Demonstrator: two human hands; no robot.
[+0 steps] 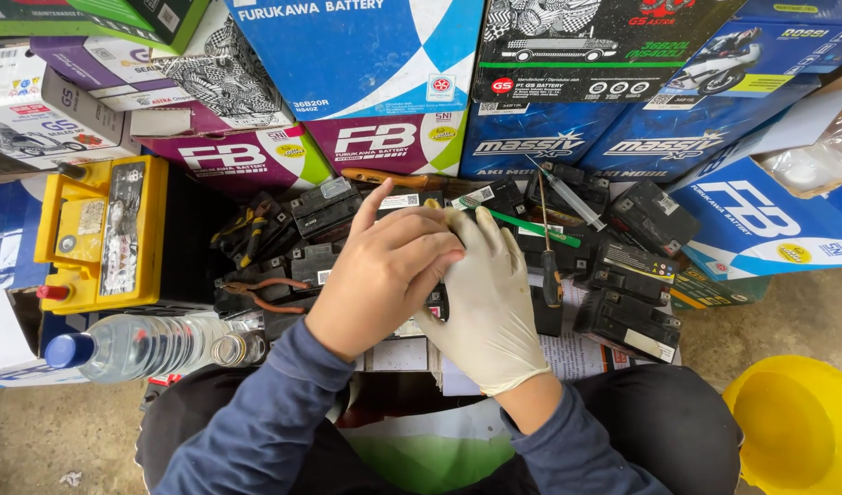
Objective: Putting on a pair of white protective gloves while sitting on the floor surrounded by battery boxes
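My left hand point(379, 275) is bare and lies across my right hand point(489, 307), which wears a white latex glove. The left fingers pinch the glove near the right thumb and fingers, with the left index finger sticking up. The gloved fingers are stretched out flat and hold nothing. Both hands hover over a small black battery point(436, 302) that they mostly hide. It lies among several small black batteries point(630, 323) on the floor in front of my knees.
A screwdriver point(549, 261), a green-handled tool point(531, 225) and a syringe point(574, 200) lie on the batteries to the right, and pliers point(267, 291) to the left. A yellow battery point(100, 234) and a water bottle point(137, 346) are at left. A yellow bowl point(797, 423) is at bottom right. Stacked battery cartons point(375, 55) wall the back.
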